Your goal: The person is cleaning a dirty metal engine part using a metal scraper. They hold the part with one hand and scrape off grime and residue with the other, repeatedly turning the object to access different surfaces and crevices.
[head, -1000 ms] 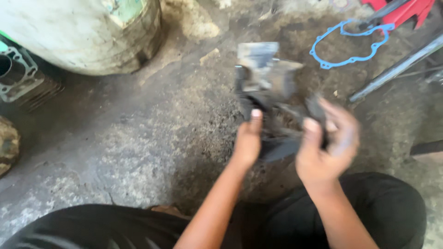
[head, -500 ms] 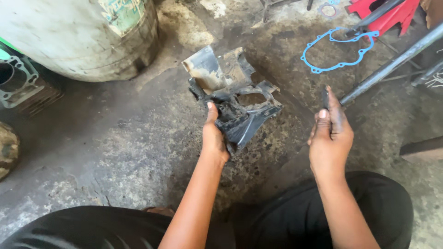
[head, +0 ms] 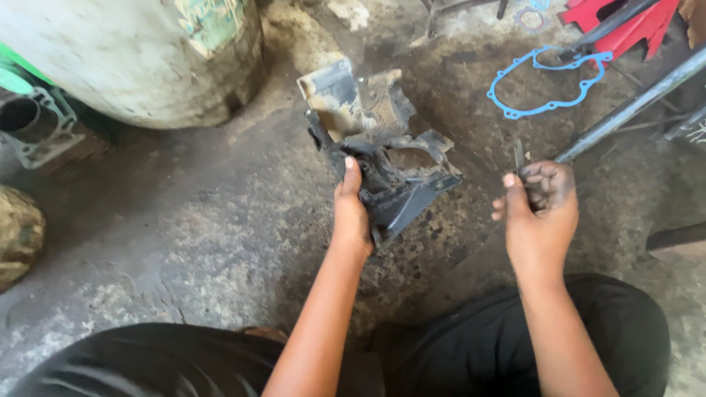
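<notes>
Grimy black plastic cover piece [head: 382,143], irregular in shape, with cut-out openings and caked mud on its upper panel, held up over the stained concrete floor [head: 184,235]. Left hand [head: 353,209] has it by the lower near edge, thumb laid up along the front face, fingers wrapped behind; grip closed firmly on the piece.

Right hand [head: 540,213], well apart to the right of that grip, fingers curled in and greasy. A thin dark flat tool [head: 519,156] sticks up from between thumb and fingers; hand is closed on it. What kind of tool it is cannot be made out.

Beyond the right hand, a long grey metal bar [head: 632,106] runs diagonally up to the right. Further up from it, a blue thin outline gasket [head: 548,81] lies flat on the floor, with red metal parts [head: 647,18] at the far corner.

Up and left of the left-hand grip, a large dirty white drum [head: 140,59] stands on the floor. Left of the drum, a grey metal engine cylinder block [head: 40,125] with its bore open.

Below both hands, the person's knees in black trousers [head: 515,345].
</notes>
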